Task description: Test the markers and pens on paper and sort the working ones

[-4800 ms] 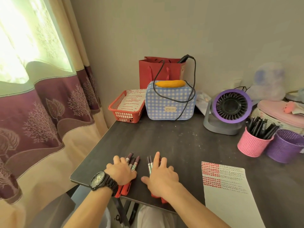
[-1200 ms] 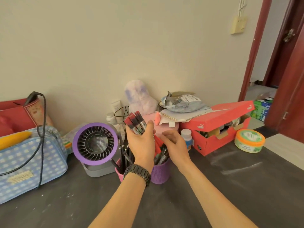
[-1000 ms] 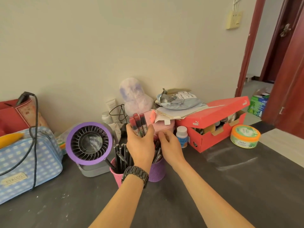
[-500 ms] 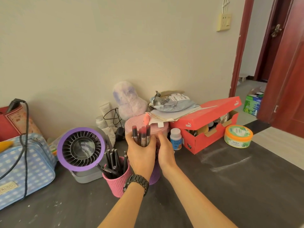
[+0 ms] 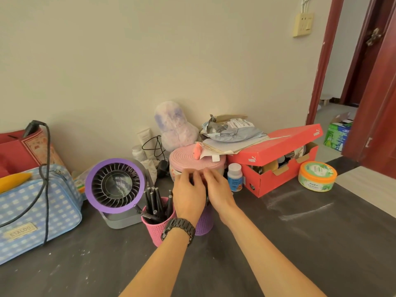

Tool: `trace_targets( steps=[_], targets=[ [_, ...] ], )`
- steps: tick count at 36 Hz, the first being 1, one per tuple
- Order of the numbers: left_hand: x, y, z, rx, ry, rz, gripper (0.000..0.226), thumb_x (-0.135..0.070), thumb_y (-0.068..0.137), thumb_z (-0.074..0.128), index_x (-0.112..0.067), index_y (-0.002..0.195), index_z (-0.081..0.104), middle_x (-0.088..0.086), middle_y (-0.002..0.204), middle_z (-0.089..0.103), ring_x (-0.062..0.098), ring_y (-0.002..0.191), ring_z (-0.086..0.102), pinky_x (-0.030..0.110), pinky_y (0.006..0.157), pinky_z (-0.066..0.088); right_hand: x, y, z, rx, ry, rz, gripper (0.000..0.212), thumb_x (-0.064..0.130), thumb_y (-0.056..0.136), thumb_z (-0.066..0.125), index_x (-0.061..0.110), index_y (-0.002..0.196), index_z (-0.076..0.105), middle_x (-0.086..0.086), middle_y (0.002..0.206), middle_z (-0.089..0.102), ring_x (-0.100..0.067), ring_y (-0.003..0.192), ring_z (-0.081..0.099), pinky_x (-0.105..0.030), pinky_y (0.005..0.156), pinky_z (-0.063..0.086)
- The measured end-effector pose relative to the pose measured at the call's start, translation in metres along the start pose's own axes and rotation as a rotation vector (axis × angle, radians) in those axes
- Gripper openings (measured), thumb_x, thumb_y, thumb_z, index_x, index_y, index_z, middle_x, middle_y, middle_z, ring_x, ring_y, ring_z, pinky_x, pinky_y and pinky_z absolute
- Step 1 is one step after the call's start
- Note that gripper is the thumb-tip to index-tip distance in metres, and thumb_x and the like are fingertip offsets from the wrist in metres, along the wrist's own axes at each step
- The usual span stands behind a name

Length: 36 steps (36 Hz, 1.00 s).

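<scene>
Holds left hand point(image 5: 188, 197) and right hand point(image 5: 219, 190) over the purple cup point(image 5: 206, 224) beside the pink cup point(image 5: 152, 232) of pens point(image 5: 153, 200), right grip slack and empty, left grip impossible to tell

Black pens point(image 5: 152, 200) tilted in pink cup point(image 5: 153, 232), beside purple cup point(image 5: 205, 224).

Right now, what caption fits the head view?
Left hand and right hand over the purple cup, beside the pink cup of pens.

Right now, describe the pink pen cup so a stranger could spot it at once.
Find the purple-ringed fan on the dark table. At its base's right stands the pink mesh cup, bristling with black pens. The purple mesh cup beside it matches in shape, not colour.
</scene>
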<state>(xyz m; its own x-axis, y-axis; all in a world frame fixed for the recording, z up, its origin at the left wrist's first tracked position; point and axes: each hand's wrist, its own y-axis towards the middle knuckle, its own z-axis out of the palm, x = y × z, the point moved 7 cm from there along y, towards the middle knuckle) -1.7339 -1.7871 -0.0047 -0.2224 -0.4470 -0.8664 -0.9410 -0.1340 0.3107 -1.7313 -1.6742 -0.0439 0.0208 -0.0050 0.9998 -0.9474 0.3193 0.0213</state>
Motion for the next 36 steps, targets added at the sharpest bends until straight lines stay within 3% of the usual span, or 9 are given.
trace_targets(
  steps=[5, 9, 13, 17, 22, 25, 28, 31, 36],
  targets=[
    [0.007, 0.004, 0.000, 0.086, 0.151, -0.087, 0.028, -0.028, 0.102, 0.043, -0.012, 0.095, 0.064, 0.009, 0.098, 0.067, 0.029, 0.092, 0.063, 0.042, 0.081, 0.051, 0.002, 0.001, 0.006, 0.051, -0.085, 0.037, 0.027, 0.036, 0.103, 0.046, 0.033, 0.089, 0.069, 0.008, 0.105, 0.071, -0.013, 0.103, 0.064, -0.044, 0.097, 0.050],
    [0.000, 0.005, 0.005, 0.270, 0.218, -0.095, 0.030, -0.013, 0.103, 0.037, -0.001, 0.116, 0.062, 0.017, 0.121, 0.064, 0.032, 0.109, 0.060, 0.037, 0.082, 0.043, 0.001, 0.003, 0.007, 0.092, -0.010, 0.050, 0.028, 0.036, 0.105, 0.044, 0.033, 0.119, 0.069, 0.021, 0.110, 0.058, 0.005, 0.101, 0.055, -0.017, 0.086, 0.041],
    [-0.014, 0.001, 0.000, 0.395, 0.215, -0.138, 0.039, -0.007, 0.105, 0.033, 0.000, 0.141, 0.046, 0.018, 0.142, 0.053, 0.031, 0.130, 0.052, 0.038, 0.103, 0.041, 0.004, -0.001, 0.009, 0.137, -0.153, 0.048, 0.035, 0.024, 0.106, 0.039, 0.037, 0.086, 0.064, 0.028, 0.091, 0.060, 0.022, 0.075, 0.057, -0.005, 0.062, 0.043],
    [-0.046, 0.005, -0.034, 0.318, 0.029, -0.080, 0.044, -0.023, 0.102, 0.041, -0.018, 0.146, 0.048, 0.008, 0.140, 0.057, 0.023, 0.118, 0.058, 0.035, 0.098, 0.047, 0.013, -0.003, 0.003, 0.139, -0.234, 0.066, 0.034, 0.034, 0.101, 0.040, 0.019, 0.101, 0.070, -0.002, 0.107, 0.073, -0.009, 0.099, 0.066, -0.035, 0.089, 0.052],
    [-0.055, 0.001, -0.109, 0.102, 0.059, 0.184, 0.039, -0.026, 0.099, 0.052, -0.023, 0.138, 0.052, -0.005, 0.138, 0.053, 0.011, 0.122, 0.050, 0.029, 0.096, 0.037, 0.015, -0.011, -0.008, 0.184, -0.342, 0.057, 0.025, 0.041, 0.101, 0.048, 0.033, 0.113, 0.069, 0.006, 0.121, 0.068, -0.008, 0.107, 0.061, -0.038, 0.099, 0.051],
    [-0.020, -0.008, -0.153, -0.046, 0.163, 0.167, 0.034, -0.025, 0.099, 0.051, -0.021, 0.133, 0.054, -0.001, 0.133, 0.055, 0.018, 0.119, 0.052, 0.037, 0.096, 0.045, 0.016, -0.021, -0.006, 0.217, -0.544, -0.016, 0.051, 0.050, 0.102, 0.047, 0.026, 0.147, 0.049, 0.003, 0.150, 0.053, -0.015, 0.131, 0.053, -0.031, 0.105, 0.041],
    [0.043, -0.024, -0.179, -0.073, 0.288, 0.030, 0.034, -0.024, 0.101, 0.049, -0.018, 0.133, 0.054, 0.007, 0.136, 0.055, 0.026, 0.121, 0.050, 0.045, 0.097, 0.046, 0.024, -0.037, 0.001, 0.165, -0.677, -0.164, 0.068, 0.062, 0.101, 0.040, 0.029, 0.158, 0.025, 0.001, 0.164, 0.031, -0.022, 0.145, 0.039, -0.040, 0.116, 0.034],
    [0.111, -0.045, -0.185, 0.068, 0.492, -0.107, 0.043, -0.027, 0.103, 0.044, -0.016, 0.144, 0.049, 0.009, 0.150, 0.047, 0.030, 0.136, 0.041, 0.046, 0.110, 0.036, 0.027, -0.048, 0.016, 0.182, -0.928, -0.301, 0.057, 0.048, 0.108, 0.032, 0.022, 0.157, 0.032, -0.007, 0.167, 0.023, -0.028, 0.153, 0.021, -0.045, 0.123, 0.019],
    [0.190, -0.078, -0.170, 0.479, 0.801, -0.183, 0.059, -0.049, 0.107, 0.018, -0.032, 0.161, 0.004, -0.005, 0.169, -0.003, 0.018, 0.156, -0.006, 0.052, 0.125, 0.000, 0.040, -0.058, 0.020, 0.191, -0.948, -0.245, 0.052, 0.042, 0.110, 0.030, 0.019, 0.155, 0.038, -0.009, 0.168, 0.022, -0.025, 0.155, 0.015, -0.040, 0.124, 0.013]
  ],
)
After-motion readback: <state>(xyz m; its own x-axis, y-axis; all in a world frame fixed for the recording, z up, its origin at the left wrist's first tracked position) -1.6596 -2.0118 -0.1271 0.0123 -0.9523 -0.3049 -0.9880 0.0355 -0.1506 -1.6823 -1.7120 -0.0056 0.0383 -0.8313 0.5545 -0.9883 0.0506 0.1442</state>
